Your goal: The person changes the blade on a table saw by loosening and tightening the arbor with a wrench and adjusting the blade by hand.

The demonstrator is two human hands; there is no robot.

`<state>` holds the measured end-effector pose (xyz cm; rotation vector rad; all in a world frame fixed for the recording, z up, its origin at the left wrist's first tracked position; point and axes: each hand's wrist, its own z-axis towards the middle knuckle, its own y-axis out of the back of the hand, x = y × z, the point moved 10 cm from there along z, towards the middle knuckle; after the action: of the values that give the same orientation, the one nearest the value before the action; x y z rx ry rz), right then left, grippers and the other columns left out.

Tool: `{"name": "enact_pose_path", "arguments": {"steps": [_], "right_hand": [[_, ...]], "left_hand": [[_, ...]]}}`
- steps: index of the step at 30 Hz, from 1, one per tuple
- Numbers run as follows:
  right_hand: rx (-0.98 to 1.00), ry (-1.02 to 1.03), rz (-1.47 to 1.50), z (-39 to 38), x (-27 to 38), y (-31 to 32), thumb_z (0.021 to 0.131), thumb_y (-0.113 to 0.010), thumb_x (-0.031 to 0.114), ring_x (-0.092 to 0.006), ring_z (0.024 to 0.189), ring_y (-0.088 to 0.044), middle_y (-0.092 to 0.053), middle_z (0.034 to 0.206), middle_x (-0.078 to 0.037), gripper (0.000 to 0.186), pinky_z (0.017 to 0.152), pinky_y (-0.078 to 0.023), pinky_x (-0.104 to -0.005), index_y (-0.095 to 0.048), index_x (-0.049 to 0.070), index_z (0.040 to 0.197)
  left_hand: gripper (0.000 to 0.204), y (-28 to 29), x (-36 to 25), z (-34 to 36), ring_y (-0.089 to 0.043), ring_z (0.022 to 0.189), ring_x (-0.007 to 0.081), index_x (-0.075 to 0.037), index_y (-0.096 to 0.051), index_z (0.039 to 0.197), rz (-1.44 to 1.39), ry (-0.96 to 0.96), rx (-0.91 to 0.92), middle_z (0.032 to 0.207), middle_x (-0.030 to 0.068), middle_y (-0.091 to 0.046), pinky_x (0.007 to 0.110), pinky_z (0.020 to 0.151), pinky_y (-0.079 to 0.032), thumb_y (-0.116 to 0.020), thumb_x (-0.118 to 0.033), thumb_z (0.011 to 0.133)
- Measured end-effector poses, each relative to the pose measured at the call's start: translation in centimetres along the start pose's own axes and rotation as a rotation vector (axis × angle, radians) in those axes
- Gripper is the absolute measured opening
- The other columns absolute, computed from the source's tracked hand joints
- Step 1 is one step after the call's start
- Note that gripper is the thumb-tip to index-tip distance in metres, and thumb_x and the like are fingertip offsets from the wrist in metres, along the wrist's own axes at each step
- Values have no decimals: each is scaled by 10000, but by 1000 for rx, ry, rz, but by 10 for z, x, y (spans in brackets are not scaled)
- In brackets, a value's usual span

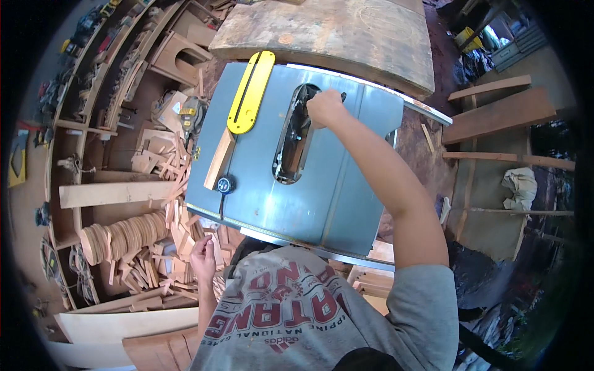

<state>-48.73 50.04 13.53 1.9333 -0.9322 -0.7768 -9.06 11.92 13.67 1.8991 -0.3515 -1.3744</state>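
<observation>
A table saw with a grey-blue metal top [247, 204] stands in front of me. Its long throat opening [289, 139] is uncovered, showing dark inner parts. My right hand [326, 109] is closed at the far right end of this opening. A small dark tip [343, 97] pokes out beside the fist; the rest of what it grips is hidden. The yellow throat plate [252, 93] lies left of the opening, apart from it. Near it rest a wooden strip [219, 159] and a small round dark-blue object [226, 184]. My left hand [203, 256] hangs off the front left edge, fingers curled, seemingly holding nothing.
Beyond the saw is a large worn wooden table [328, 34]. Wood offcuts [145, 272] pile up on the left, below shelves [93, 80] of tools. A metal rail [291, 243] runs along the saw's front edge. Boards [501, 114] lie at the right.
</observation>
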Motion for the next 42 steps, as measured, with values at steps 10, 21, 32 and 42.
{"name": "enact_pose_path", "arguments": {"steps": [10, 21, 32, 42], "right_hand": [[-3, 24, -18, 29, -4, -19, 803, -737, 252, -249, 938, -774, -800, 1055, -84, 270, 739, -585, -397, -826, 142, 1034], [57, 127, -170, 41, 23, -12, 824, -748, 207, -251, 760, -753, -785, 925, -77, 245, 587, -548, -445, -829, 107, 1032], [77, 153, -211, 42, 45, -3, 810, -757, 239, -255, 942, -782, -806, 1015, -99, 245, 704, -614, -403, -836, 138, 1018], [113, 106, -240, 45, 44, -1, 776, -782, 234, -260, 906, -778, -802, 986, -77, 248, 649, -590, -416, -834, 141, 999]], "left_hand": [[273, -7, -22, 4, -714, 916, 245, 40, -753, 1141, 29, -74, -35, 998, 177, -755, 357, 820, -546, -642, -176, 1017], [213, -55, -113, 26, -743, 905, 270, 8, -765, 1109, 11, -205, 37, 1033, 175, -763, 367, 793, -571, -664, -140, 994], [335, -214, -178, 47, -676, 1149, 280, -3, -678, 1316, -477, -191, 404, 1243, 172, -712, 342, 999, -500, -587, -184, 1049], [676, -397, -140, 152, -335, 1546, 351, 21, -429, 1564, -261, 40, 488, 1649, 255, -372, 407, 1270, -233, -376, -442, 1074]]}}
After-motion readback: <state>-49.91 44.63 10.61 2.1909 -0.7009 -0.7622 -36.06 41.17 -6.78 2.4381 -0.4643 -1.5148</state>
